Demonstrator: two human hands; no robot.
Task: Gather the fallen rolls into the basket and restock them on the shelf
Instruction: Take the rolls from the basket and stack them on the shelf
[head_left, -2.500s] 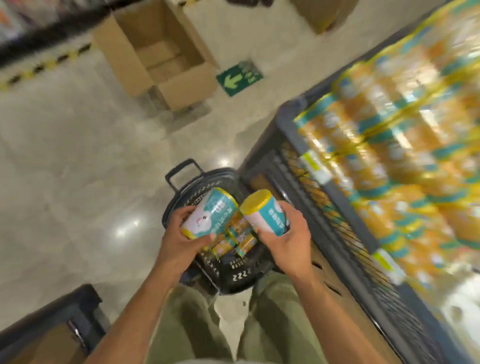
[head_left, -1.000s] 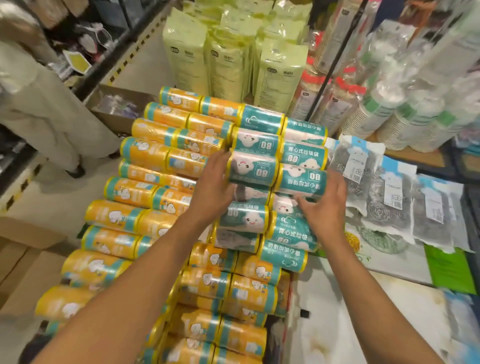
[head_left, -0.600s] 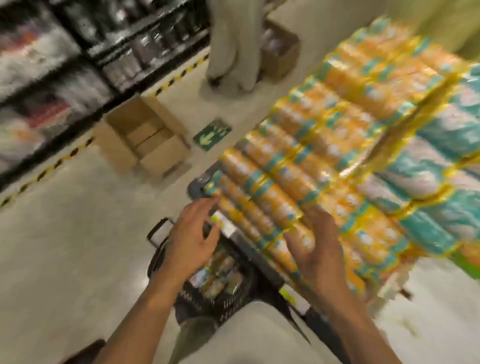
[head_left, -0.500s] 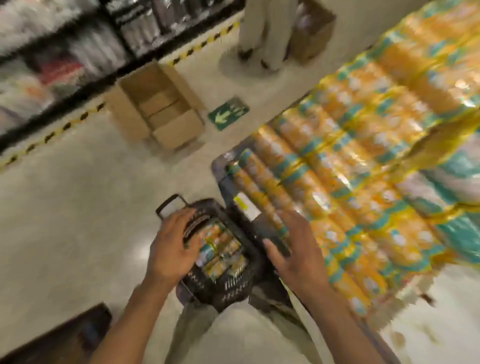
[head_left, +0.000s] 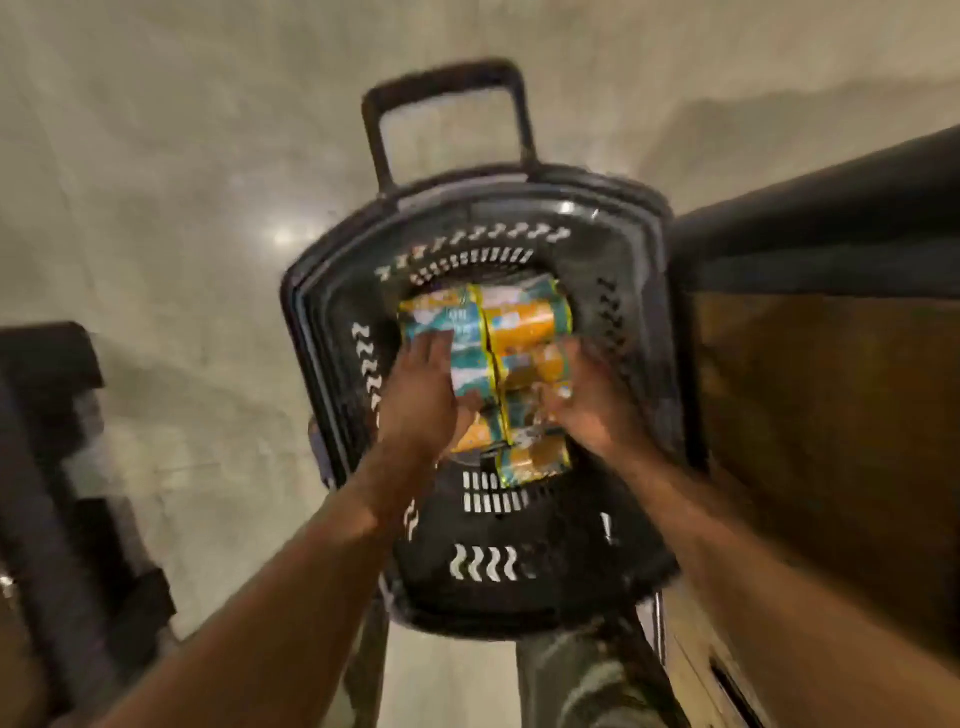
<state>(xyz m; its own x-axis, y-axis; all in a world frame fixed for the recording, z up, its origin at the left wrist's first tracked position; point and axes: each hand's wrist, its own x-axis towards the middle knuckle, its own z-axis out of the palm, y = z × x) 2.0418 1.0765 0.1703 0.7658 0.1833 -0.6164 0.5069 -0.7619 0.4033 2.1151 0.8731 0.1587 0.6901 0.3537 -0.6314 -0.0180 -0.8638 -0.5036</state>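
Looking straight down into the black plastic basket (head_left: 298, 312), which stands on the polished floor (head_left: 182, 182) with its pull handle (head_left: 447, 78) raised on the side far from me. The rolls (head_left: 524, 322) lie flat across the bottom of the basket in two columns, teal wraps toward the left wall and orange toward the right. Laid down like that they cannot tip, and each is easy to get at from above. Both my arms go down inside the rim. My left hand (head_left: 421, 405) lies over a teal roll (head_left: 441, 322), fingers (head_left: 426, 353) stretched out and close together along the wrap, thumb spread toward the middle seam, nothing curled round it. My right hand (head_left: 597, 415) is over the orange column by the basket's right wall. Blur hides its fingers, so I cannot tell whether they are spread or closed on a roll. Two hands in at once suggests one roll per hand, fewer trips. Just right of the basket stands a dark-edged display base (head_left: 831, 364) with a brown panel. I take it for the foot of the shelf, with the basket parked beside it to keep the lift short. Judgement: gathering looks done, restocking under way, several rolls left to move.
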